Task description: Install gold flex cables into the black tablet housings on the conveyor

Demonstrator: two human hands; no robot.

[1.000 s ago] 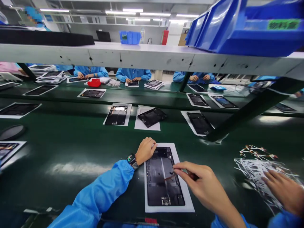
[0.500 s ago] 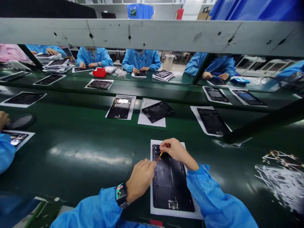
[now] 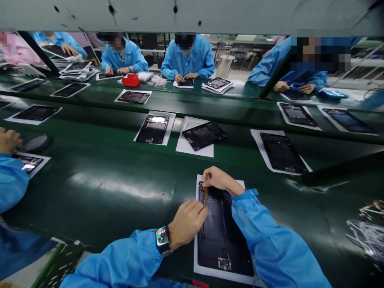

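Head view: a black rectangular tablet housing (image 3: 225, 240) lies flat on a white paper-like sheet (image 3: 207, 271) on the glossy dark-green counter (image 3: 120, 216), directly in front of the person. Over the upper left part of this housing runs a narrow orange ribbon-like strip (image 3: 205, 196). The person's left hand (image 3: 186, 224), reaching in from the housing's left side, has its fingers together, clamped on the strip's lower end. The right hand (image 3: 217, 178), bent over the housing's top edge, has its fingers pinched on the strip's upper end. A black smartwatch with a lit screen (image 3: 162, 237) sits on the left wrist, left of the housing.

Beyond the housing, a second black tablet shell (image 3: 204, 136) lies askew, overhanging its own white sheet. Farther left is a black shell with a bright silvery patch (image 3: 152, 129); beyond the housing to the right is another dark shell (image 3: 283, 152). Well to the housing's right lies a loose heap of thin white strips (image 3: 367, 234).
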